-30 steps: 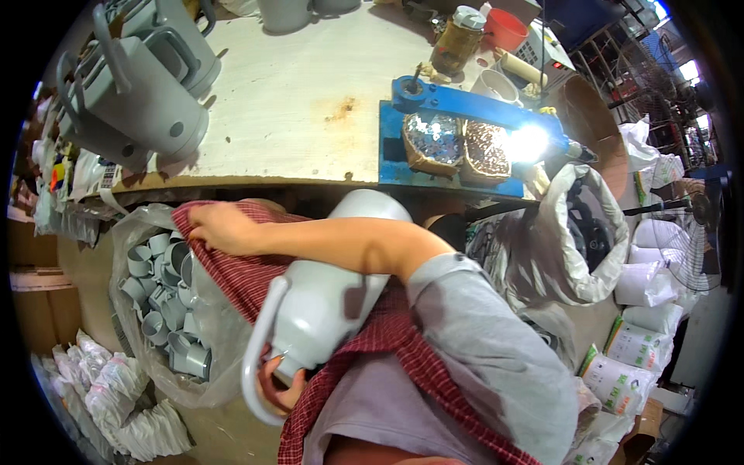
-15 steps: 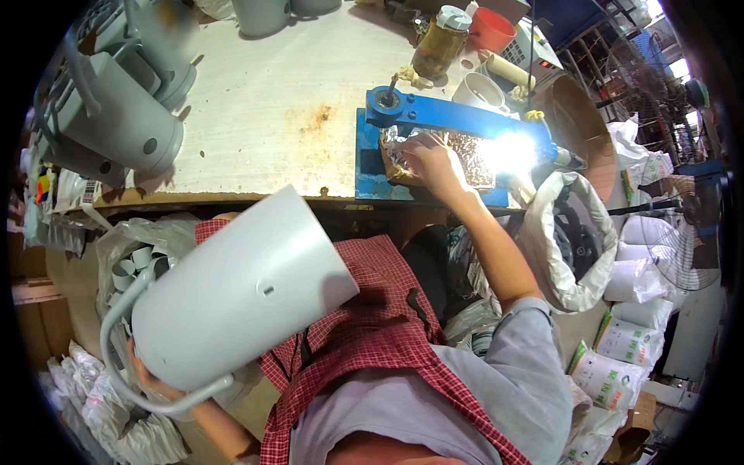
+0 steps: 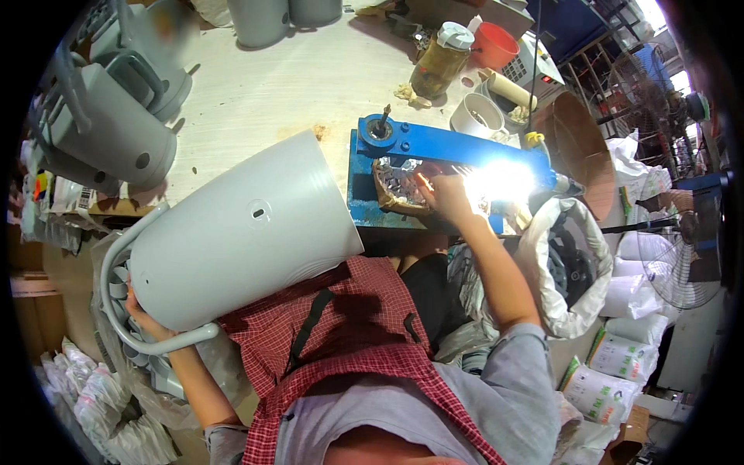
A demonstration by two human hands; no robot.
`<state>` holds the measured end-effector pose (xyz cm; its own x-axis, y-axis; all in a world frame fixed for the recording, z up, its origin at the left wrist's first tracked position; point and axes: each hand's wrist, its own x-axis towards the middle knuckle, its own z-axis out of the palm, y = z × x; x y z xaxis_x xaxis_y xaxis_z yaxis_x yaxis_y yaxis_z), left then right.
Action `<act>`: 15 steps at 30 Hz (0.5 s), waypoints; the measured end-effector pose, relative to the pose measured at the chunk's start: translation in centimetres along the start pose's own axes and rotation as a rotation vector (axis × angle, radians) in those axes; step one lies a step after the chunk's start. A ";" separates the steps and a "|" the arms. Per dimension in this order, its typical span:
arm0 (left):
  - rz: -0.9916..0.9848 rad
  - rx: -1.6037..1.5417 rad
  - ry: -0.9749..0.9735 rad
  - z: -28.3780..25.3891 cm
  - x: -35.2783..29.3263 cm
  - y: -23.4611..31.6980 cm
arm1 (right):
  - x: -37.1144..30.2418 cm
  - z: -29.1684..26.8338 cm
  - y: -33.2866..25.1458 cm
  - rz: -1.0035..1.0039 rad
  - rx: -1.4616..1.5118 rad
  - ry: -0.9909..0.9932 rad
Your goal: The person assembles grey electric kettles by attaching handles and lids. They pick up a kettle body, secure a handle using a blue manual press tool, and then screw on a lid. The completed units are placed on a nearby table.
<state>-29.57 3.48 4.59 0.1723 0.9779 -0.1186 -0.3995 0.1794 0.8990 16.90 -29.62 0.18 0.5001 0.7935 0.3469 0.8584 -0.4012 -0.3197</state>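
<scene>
A large grey plastic container (image 3: 240, 232), tube-shaped with a curved handle (image 3: 116, 310), lies tilted across my lap. In its side is a small slotted hole inside a round mark. My left hand (image 3: 146, 316) grips it at the closed end by the handle; part of the fingers is hidden behind it. The open end points right, toward the blue metal fixture (image 3: 457, 143) on the table edge. Under the fixture's arm, my right hand (image 3: 453, 198) reaches into a shallow cardboard box (image 3: 399, 203) of small shiny metal parts. Its fingers are bent together; whatever is between them cannot be made out.
A glaring lamp (image 3: 504, 182) shines beside my right hand. Grey containers with handles (image 3: 116, 124) stand at the left of the table (image 3: 256, 85). A jar (image 3: 442, 62), a white cup (image 3: 477, 116) and a red bowl (image 3: 494, 45) stand behind the fixture. An open white sack (image 3: 535, 287) is at right.
The grey container has risen toward the table and rolled slightly, its slotted hole now facing up more. My right hand has moved a little right and nearer to me within the box.
</scene>
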 end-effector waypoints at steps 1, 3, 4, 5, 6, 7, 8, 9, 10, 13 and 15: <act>0.027 0.049 0.015 0.6 0.4 -0.1 | -0.4 -0.3 -0.2 0.016 0.014 -0.009; -0.014 -0.006 0.000 1.7 0.9 -0.3 | -0.5 -1.7 -1.7 -0.007 -0.046 -0.051; -0.028 -0.051 0.018 2.2 1.2 -0.3 | -0.2 -2.9 -2.9 -0.102 -0.016 0.092; -0.059 -0.064 0.042 2.7 1.4 -0.3 | 0.1 -4.3 -4.4 -0.131 0.061 0.150; -0.084 -0.085 0.093 3.1 1.4 -0.4 | 0.6 -6.0 -6.0 -0.139 0.134 0.204; -0.112 -0.097 0.147 3.5 1.4 -0.5 | 1.6 -7.6 -7.3 -0.223 0.124 0.267; -0.123 -0.126 0.110 3.8 1.5 -0.5 | 3.0 -9.0 -8.4 -0.276 0.099 0.340; -0.133 -0.153 0.070 4.1 1.6 -0.6 | 4.6 -10.2 -9.2 -0.347 0.082 0.425; -0.140 -0.177 0.063 4.3 1.8 -0.7 | 6.3 -10.9 -9.7 -0.450 0.062 0.522; -0.155 -0.196 0.052 5.0 2.3 -1.0 | 10.1 -11.4 -10.3 -0.494 -0.031 0.520; -0.166 -0.204 -0.029 5.2 2.5 -1.1 | 11.0 -11.1 -10.0 -0.547 -0.070 0.533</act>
<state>-24.03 5.13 5.48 0.2754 0.9304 -0.2420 -0.5363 0.3576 0.7645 15.07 -21.99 16.94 -0.0253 0.5663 0.8238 0.9959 -0.0574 0.0700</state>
